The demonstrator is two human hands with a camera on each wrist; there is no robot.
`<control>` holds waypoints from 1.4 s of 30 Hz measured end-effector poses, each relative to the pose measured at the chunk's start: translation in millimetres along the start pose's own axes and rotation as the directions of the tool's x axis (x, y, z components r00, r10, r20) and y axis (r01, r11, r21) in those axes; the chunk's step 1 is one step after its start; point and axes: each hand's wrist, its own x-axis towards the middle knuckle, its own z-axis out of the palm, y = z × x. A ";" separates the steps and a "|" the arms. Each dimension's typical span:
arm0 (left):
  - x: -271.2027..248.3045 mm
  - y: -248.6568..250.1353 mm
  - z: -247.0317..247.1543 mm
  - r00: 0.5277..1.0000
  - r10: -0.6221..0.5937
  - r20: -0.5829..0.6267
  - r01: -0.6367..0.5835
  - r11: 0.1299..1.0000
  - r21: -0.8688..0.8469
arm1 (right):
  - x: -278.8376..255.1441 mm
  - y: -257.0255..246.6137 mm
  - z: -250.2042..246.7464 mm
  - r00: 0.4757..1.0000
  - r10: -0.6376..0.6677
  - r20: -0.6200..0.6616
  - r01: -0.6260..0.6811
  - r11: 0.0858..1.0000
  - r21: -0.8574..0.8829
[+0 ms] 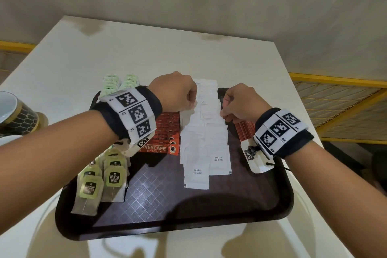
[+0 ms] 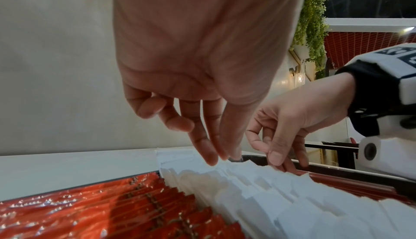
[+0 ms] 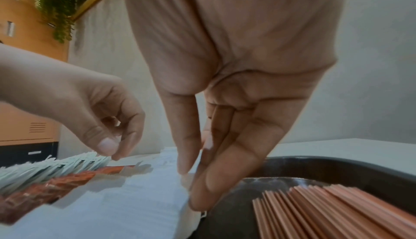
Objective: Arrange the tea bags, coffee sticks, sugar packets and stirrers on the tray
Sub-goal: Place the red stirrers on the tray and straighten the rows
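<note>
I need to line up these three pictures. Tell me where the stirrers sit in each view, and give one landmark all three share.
Head: stirrers right of centre, partly hidden under the right wrist.
Left wrist: thin red strip at right, beyond the sugar packets.
Right wrist: lower right, fanned out.
Shared landmark: the white sugar packets in the middle of the tray.

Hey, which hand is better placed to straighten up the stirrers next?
Probably the right hand. It rests on the right edge of the sugar packets, directly beside the stirrers. The left hand sits across the packets, on their left edge by the coffee sticks.
</note>
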 end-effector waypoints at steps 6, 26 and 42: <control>-3.7 1.7 6.6 0.995 0.035 0.097 -0.041 0.997 0.061 | -4.7 6.3 -4.6 1.000 0.006 -0.007 -0.006 0.999 -0.042; -10.8 0.8 5.7 0.995 0.046 0.087 -0.055 0.993 0.103 | -11.4 11.6 -0.8 0.999 -0.024 0.030 0.024 1.000 -0.018; -12.1 8.6 14.6 0.970 0.147 0.196 -0.162 0.985 0.063 | -18.6 18.7 0.1 0.994 -0.034 0.107 0.034 0.999 0.004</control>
